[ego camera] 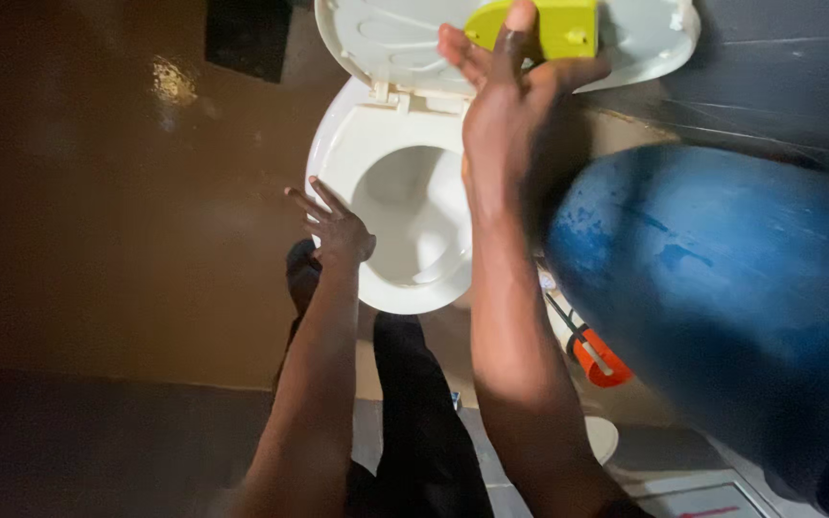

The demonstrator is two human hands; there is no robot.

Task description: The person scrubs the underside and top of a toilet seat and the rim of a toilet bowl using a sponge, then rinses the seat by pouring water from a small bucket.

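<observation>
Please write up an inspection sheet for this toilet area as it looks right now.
Surface: brown floor, glossy, with a light glare patch near the far wall.
Job's things: white toilet, seat down; lid raised; a yellow-green sponge pressed against the lid's underside.
Clutter: a large blue barrel beside the toilet; an orange-capped bottle on the floor between them; a small white round thing below it.
Grippers: right hand holds the sponge on the lid; left hand rests open on the seat's rim.
Cables: nothing seen.
Surroundings: dark grey tiled wall; a dark panel at the top; the person's dark trousers below.
</observation>
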